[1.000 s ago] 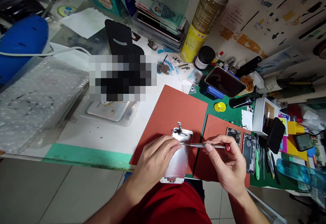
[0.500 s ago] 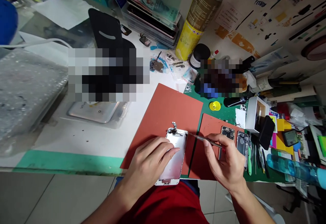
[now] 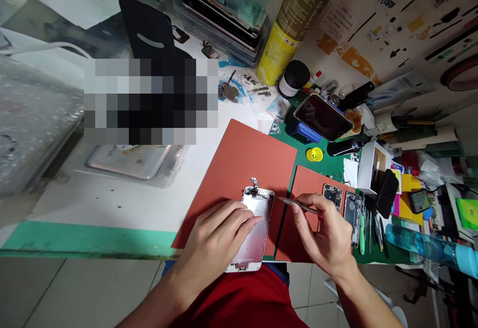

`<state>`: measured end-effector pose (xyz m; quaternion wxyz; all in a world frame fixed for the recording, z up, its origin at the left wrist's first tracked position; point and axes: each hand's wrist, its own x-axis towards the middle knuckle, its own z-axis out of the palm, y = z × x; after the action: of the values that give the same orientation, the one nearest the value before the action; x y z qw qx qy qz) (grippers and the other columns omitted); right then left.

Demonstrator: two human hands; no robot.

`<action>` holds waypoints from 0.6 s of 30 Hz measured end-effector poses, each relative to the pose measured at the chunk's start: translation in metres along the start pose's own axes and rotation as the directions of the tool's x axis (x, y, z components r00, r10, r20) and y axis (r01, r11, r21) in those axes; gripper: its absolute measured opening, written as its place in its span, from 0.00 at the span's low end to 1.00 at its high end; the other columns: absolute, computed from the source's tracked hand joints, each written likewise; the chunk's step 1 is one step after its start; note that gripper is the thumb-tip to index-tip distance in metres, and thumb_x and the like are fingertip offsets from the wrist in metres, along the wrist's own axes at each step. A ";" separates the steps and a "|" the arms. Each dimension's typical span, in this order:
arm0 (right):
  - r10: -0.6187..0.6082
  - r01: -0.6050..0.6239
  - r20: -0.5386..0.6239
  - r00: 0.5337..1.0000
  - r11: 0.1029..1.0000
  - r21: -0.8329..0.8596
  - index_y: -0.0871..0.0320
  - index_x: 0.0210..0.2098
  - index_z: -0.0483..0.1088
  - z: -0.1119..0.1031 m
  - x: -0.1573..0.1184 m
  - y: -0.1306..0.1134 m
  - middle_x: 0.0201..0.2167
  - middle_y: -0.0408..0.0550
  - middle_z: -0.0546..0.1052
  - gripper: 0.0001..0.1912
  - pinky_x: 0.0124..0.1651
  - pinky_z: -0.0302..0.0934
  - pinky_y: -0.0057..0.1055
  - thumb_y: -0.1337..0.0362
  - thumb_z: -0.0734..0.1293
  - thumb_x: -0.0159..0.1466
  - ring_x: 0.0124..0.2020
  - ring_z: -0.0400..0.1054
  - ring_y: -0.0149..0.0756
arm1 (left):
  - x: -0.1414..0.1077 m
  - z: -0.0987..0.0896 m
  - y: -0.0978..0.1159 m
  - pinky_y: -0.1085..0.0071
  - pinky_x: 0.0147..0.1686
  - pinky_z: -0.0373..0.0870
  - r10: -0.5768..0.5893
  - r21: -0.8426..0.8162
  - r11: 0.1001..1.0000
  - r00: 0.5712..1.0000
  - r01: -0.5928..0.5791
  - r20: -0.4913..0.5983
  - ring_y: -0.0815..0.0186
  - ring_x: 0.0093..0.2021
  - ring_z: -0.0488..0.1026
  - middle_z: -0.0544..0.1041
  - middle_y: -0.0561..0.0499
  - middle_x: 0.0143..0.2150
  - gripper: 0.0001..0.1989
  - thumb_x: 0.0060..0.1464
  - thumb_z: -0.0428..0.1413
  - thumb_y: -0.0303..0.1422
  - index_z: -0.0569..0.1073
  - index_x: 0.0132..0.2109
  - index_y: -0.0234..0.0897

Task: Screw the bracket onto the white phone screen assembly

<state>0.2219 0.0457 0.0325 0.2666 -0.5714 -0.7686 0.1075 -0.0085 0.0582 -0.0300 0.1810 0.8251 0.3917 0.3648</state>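
A white phone screen assembly point(image 3: 257, 231), metal back upward, lies over the front edge of the left brown mat point(image 3: 257, 146). A small flex cable point(image 3: 254, 183) stands up from its far end. My left hand point(image 3: 220, 231) grips the assembly from the left, its fingers and thumb bent over the metal back. In my right hand point(image 3: 326, 231), a slim precision screwdriver point(image 3: 300, 205) is pinched between thumb and fingers. Its thin tip points left at the assembly's upper right corner; whether they touch I cannot tell.
On the right mat point(image 3: 293, 228) and beside it lie two opened phone bodies, one point(image 3: 332, 194) partly behind my right hand, the other point(image 3: 353, 211) near several tools. Behind are a yellow cap point(image 3: 314, 154), a propped phone point(image 3: 323, 116) and a spray can point(image 3: 295, 27). A blue bottle point(image 3: 421, 246) lies right.
The view has shifted slightly, moving most things a little left. Both hands keep their grips, and the screwdriver tip stays by the same corner of the screen assembly.
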 end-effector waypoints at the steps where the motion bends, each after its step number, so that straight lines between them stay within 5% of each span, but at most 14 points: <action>1: -0.002 0.002 0.016 1.000 1.000 0.009 0.54 0.53 0.68 -0.001 0.001 -0.001 0.37 0.47 0.80 0.12 0.34 0.73 0.32 0.71 0.68 0.72 0.35 0.77 0.37 | 0.000 0.000 0.000 0.64 0.41 0.75 -0.003 -0.006 1.000 1.000 0.003 -0.007 0.63 0.38 0.77 0.78 0.54 0.35 0.05 0.68 0.58 0.23 0.72 0.42 0.36; 5: -0.037 0.021 0.182 0.983 0.996 0.089 0.57 0.57 0.66 -0.012 0.010 -0.005 0.45 0.52 0.79 0.14 0.43 0.75 0.35 0.74 0.64 0.74 0.44 0.78 0.39 | 0.001 0.000 0.001 0.63 0.42 0.76 0.005 0.024 1.000 1.000 -0.004 -0.026 0.63 0.38 0.78 0.79 0.53 0.35 0.05 0.68 0.59 0.24 0.74 0.41 0.36; 8: -0.101 0.078 0.299 0.949 0.993 0.089 0.58 0.57 0.66 -0.017 0.021 -0.007 0.42 0.52 0.78 0.14 0.41 0.72 0.35 0.75 0.62 0.75 0.42 0.75 0.38 | 0.003 0.000 0.000 0.64 0.41 0.76 0.034 0.070 0.997 0.999 -0.032 -0.019 0.63 0.37 0.79 0.80 0.53 0.35 0.08 0.70 0.56 0.24 0.76 0.40 0.36; 13: -0.271 0.301 0.243 0.931 0.949 -0.094 0.57 0.52 0.66 -0.012 0.039 -0.008 0.30 0.44 0.76 0.08 0.31 0.63 0.35 0.70 0.66 0.75 0.28 0.66 0.34 | 0.006 -0.003 0.002 0.64 0.38 0.78 0.060 0.096 0.994 0.998 -0.059 -0.007 0.63 0.36 0.79 0.81 0.53 0.34 0.12 0.71 0.52 0.23 0.78 0.40 0.36; 18: -0.308 0.340 0.229 0.923 0.933 -0.116 0.57 0.51 0.66 -0.007 0.046 -0.008 0.29 0.44 0.74 0.08 0.30 0.60 0.36 0.72 0.65 0.73 0.27 0.65 0.35 | 0.007 -0.005 0.003 0.65 0.38 0.78 0.055 0.076 0.996 0.998 -0.054 -0.009 0.63 0.37 0.79 0.81 0.52 0.34 0.13 0.71 0.51 0.23 0.79 0.40 0.36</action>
<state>0.2096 0.0853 0.0549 0.1546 -0.4406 -0.8822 0.0611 -0.0080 0.0623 -0.0215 0.1375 0.8396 0.3835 0.3592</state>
